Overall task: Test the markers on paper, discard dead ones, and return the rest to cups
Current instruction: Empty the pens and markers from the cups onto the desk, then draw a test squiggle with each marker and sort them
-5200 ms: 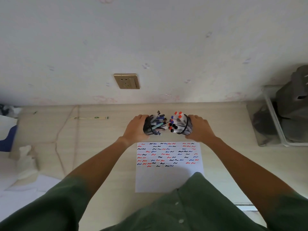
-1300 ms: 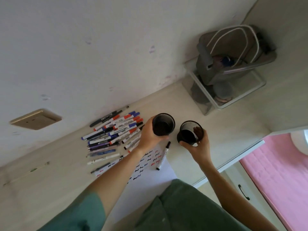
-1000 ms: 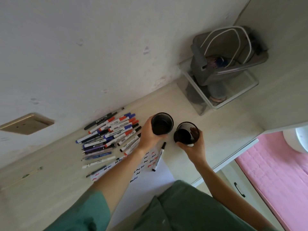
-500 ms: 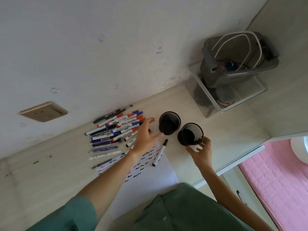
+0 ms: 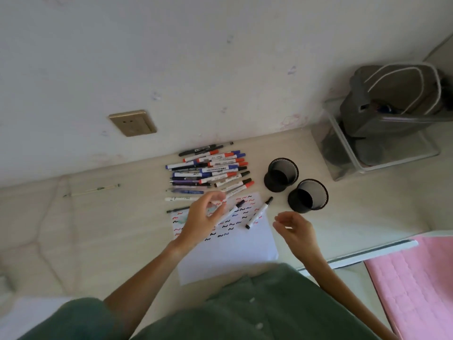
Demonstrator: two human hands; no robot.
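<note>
The step in hand looks like picking the first marker to test: the 2 black mesh cups (image 5: 282,174) (image 5: 308,195) stand empty on the pale wooden desk (image 5: 110,229), far right of the white sheet of paper (image 5: 228,249), which already carries red, blue and black squiggles.

The pile of white-barrelled markers with red, blue and black caps (image 5: 210,169) lies beyond the paper's far edge, near the wall. 1 black-capped marker (image 5: 259,212) lies apart, across the paper's right edge.

The left hand (image 5: 203,220) hovers over the paper's far left part with fingers curled; it appears to pinch a dark-capped white marker (image 5: 232,209), though motion blur leaves the contact uncertain. The right hand (image 5: 295,229) hangs just near of the nearer cup, fingers loosely curled, holding nothing.

Next, I judge, the cap must come off, likely with the right hand's help, and the tip drawn across a bare patch of paper.
</note>
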